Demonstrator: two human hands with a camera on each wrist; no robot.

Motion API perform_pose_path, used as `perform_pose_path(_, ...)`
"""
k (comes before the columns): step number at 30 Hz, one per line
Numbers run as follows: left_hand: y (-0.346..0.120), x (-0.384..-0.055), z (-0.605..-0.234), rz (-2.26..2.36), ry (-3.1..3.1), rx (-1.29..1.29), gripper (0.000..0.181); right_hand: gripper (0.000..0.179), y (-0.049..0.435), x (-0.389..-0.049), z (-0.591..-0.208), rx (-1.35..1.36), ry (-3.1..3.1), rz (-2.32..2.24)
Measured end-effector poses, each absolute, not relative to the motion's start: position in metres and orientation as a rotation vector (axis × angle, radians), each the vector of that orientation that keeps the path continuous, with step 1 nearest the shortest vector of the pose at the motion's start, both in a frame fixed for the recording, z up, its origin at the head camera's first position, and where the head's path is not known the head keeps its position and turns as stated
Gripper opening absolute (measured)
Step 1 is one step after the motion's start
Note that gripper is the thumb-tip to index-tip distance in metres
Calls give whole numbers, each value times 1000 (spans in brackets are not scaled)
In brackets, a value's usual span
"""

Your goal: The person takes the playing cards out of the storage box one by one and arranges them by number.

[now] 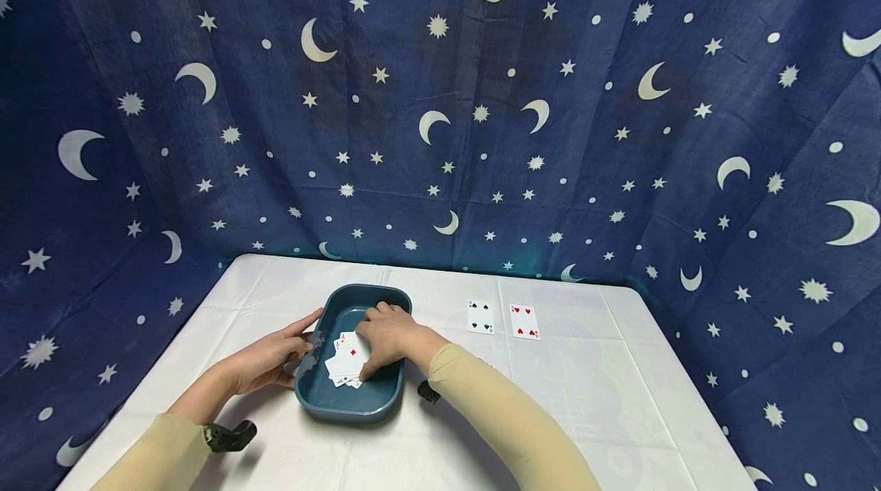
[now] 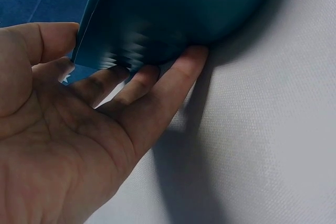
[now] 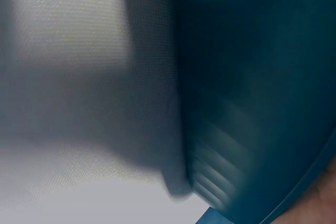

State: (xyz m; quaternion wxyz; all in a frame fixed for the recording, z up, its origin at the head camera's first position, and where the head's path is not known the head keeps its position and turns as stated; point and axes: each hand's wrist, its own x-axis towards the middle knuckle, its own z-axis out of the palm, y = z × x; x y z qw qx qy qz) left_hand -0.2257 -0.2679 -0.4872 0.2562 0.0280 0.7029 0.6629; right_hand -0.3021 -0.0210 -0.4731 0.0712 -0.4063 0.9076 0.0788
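A dark blue plastic tub [image 1: 352,408] stands on the table, holding a loose pile of white playing cards [image 1: 347,357]; the uppermost one shows a red diamond. My left hand [image 1: 264,361] rests against the tub's left outer wall. In the left wrist view, that hand's extended fingertips touch the tub wall [image 2: 173,9]. Reaching over the right rim, my right hand [image 1: 388,334] holds the cards at their right side, thumb at the near edge and fingers at the far edge. The right wrist view shows mostly the tub's outer wall [image 3: 252,77], so the grip is hidden there.
Right of the tub, a four of spades [image 1: 480,317] and a four of hearts [image 1: 525,322] lie face up, side by side. A white cloth [image 1: 619,414] covers the table. Behind it hangs a blue curtain [image 1: 482,154] with moons and stars.
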Motion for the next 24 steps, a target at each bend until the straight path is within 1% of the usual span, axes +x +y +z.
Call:
perform_pose_path(12,-268,-226,-487,1799,1902,70,79,85,-16,-304,-469,-1261,2733,118)
perform_pose_path(20,-266,-225,-487,1794,1911,21,77,92,-1,-302,-454,-1354,2773,10)
perform_pose_path(24,-267,-225,-487,1793,1906,39,77,92,12,-301,-445,-1356,2790,-75)
